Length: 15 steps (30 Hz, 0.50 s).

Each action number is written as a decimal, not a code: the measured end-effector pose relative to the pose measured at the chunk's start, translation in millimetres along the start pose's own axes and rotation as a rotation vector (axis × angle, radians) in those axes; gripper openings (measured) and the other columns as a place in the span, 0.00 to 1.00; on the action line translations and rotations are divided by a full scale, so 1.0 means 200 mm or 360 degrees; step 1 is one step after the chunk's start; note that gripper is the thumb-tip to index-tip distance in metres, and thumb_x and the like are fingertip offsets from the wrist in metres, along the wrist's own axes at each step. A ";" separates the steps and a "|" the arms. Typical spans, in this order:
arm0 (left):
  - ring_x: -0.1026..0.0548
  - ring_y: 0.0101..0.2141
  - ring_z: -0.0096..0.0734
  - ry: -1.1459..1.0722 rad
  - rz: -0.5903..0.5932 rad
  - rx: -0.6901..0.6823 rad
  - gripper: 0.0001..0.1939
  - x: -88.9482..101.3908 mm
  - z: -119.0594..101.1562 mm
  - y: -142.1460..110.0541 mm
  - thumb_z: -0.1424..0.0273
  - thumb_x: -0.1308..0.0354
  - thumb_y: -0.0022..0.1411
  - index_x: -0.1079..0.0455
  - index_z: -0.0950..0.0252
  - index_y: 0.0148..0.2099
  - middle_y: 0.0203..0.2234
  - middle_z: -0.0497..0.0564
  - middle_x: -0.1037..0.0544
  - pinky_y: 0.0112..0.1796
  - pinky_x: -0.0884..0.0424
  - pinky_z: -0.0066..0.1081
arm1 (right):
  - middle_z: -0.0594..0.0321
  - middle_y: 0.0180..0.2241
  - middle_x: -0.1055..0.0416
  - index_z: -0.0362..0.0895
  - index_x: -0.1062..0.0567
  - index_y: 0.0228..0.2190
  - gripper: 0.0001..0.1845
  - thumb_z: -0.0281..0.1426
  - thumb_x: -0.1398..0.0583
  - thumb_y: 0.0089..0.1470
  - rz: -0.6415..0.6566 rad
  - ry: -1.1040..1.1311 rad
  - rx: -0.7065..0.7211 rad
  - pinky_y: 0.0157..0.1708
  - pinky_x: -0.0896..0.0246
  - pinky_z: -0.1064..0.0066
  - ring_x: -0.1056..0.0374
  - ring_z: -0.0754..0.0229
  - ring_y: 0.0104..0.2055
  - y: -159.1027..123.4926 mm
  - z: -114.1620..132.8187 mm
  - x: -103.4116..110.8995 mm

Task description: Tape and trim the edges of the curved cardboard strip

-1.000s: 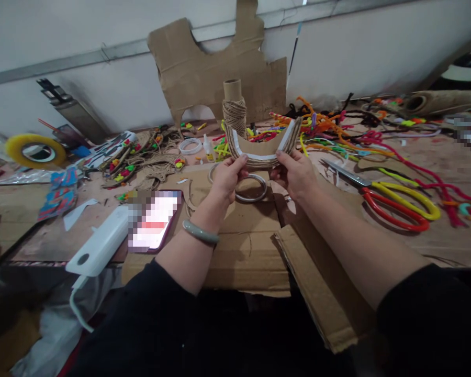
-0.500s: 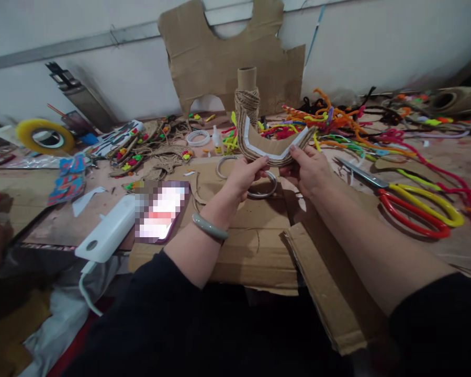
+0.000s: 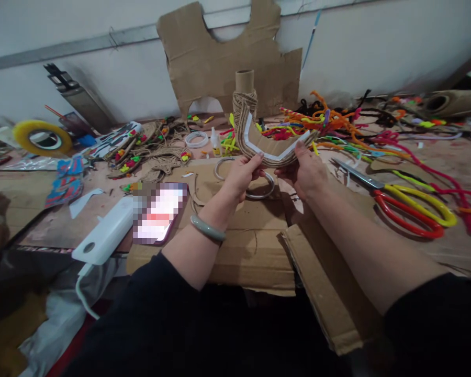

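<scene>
Between both hands I hold a crescent-shaped cardboard piece [image 3: 272, 145], its outer edge covered with rows of brown twine and a white strip running along the inside of the curve. My left hand [image 3: 241, 177] pinches its lower edge, thumb on the white strip. On the other side, my right hand [image 3: 309, 170] grips the right end, thumb on top and fingers underneath. Behind the crescent's left tip stands a cardboard tube wound with twine [image 3: 244, 94]. Below the hands, a silvery ring [image 3: 262, 195] and another partly hidden ring [image 3: 217, 170] lie on cardboard.
Scissors with red and yellow handles [image 3: 408, 212] lie at right, near tangled pipe cleaners [image 3: 337, 125]. A phone [image 3: 160, 214], a white power bank [image 3: 102, 233], yellow tape roll [image 3: 43, 139] and small glue bottle [image 3: 215, 141] are to the left. A person's hand shows at far left.
The right hand has turned a little around the crescent's right end, with the thumb shifted. The crescent stays between both hands, and the whole view has moved slightly.
</scene>
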<state>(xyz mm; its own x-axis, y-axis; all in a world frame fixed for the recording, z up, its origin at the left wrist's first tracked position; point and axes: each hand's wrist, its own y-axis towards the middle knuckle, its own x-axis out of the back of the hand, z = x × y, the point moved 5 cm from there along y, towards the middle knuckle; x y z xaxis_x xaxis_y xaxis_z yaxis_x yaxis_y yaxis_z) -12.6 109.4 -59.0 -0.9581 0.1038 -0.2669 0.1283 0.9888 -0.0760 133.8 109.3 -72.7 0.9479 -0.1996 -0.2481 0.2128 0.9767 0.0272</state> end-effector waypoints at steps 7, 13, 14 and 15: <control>0.36 0.17 0.15 0.0012 0.0007 0.0003 0.12 0.00 0.00 0.00 0.69 0.38 0.58 0.33 0.67 0.25 0.16 0.43 0.31 0.22 0.40 0.20 | 0.64 0.26 0.29 0.48 0.36 0.31 0.17 0.47 0.41 0.52 -0.0138 0.0095 0.0111 0.28 0.34 0.68 0.32 0.62 0.28 0.03 0.02 0.03; 0.34 0.17 0.16 -0.0124 -0.0066 0.0020 0.12 0.01 0.00 0.00 0.68 0.38 0.58 0.34 0.67 0.25 0.17 0.44 0.29 0.23 0.39 0.20 | 0.66 0.21 0.30 0.47 0.31 0.29 0.23 0.53 0.37 0.45 0.0165 0.0020 0.0134 0.18 0.43 0.73 0.37 0.66 0.19 -0.03 0.03 -0.03; 0.34 0.18 0.16 -0.0142 -0.0050 0.0021 0.12 0.01 0.00 0.00 0.68 0.37 0.57 0.34 0.67 0.25 0.18 0.44 0.28 0.23 0.38 0.20 | 0.66 0.22 0.28 0.46 0.30 0.29 0.23 0.51 0.35 0.42 0.0260 -0.0046 0.0128 0.19 0.42 0.73 0.37 0.66 0.18 -0.04 0.03 -0.05; 0.34 0.18 0.16 -0.0146 -0.0027 0.0022 0.12 0.00 0.00 0.00 0.67 0.37 0.57 0.33 0.67 0.26 0.18 0.44 0.28 0.23 0.38 0.20 | 0.66 0.22 0.27 0.46 0.28 0.29 0.22 0.49 0.33 0.40 0.0336 -0.0105 0.0117 0.19 0.41 0.73 0.36 0.66 0.18 -0.05 0.03 -0.07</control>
<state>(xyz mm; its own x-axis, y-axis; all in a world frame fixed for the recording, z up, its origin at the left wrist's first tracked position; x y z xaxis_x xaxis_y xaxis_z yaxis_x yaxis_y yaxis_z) -13.4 109.3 -59.1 -0.9327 0.0761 -0.3526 0.1163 0.9887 -0.0945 119.8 101.1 -63.0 0.9861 0.0014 -0.1659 0.0226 0.9895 0.1427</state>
